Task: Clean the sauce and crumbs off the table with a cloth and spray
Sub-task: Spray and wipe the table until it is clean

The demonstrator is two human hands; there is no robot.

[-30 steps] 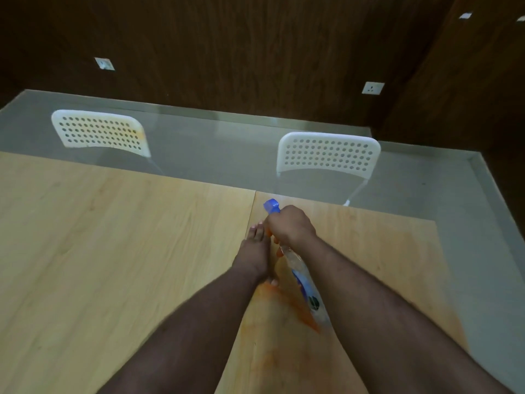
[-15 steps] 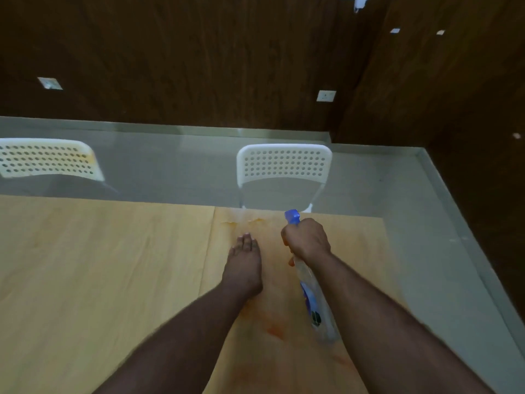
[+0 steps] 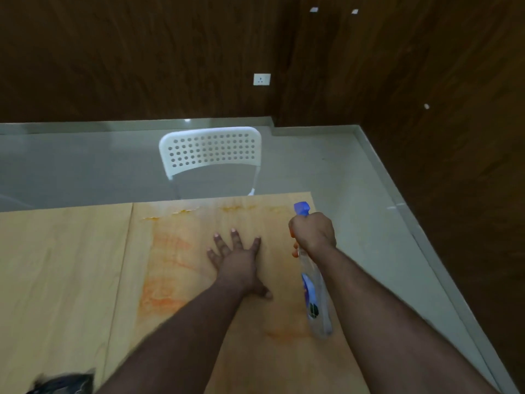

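Spray bottle in R hand, nozzle away, base toward person

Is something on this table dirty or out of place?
Yes. Orange sauce smears stain the right table panel, with a dried line along its far edge. The left hand rests flat there; no cloth is visible.

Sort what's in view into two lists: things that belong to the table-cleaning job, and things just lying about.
Part of the job:
- spray bottle, gripped by the right hand
- left hand, spread flat on the table
- orange sauce smears on the tabletop
- dark, blurred thing at the near edge, maybe the cloth; cannot tell

Just about:
- white chair
- wall socket
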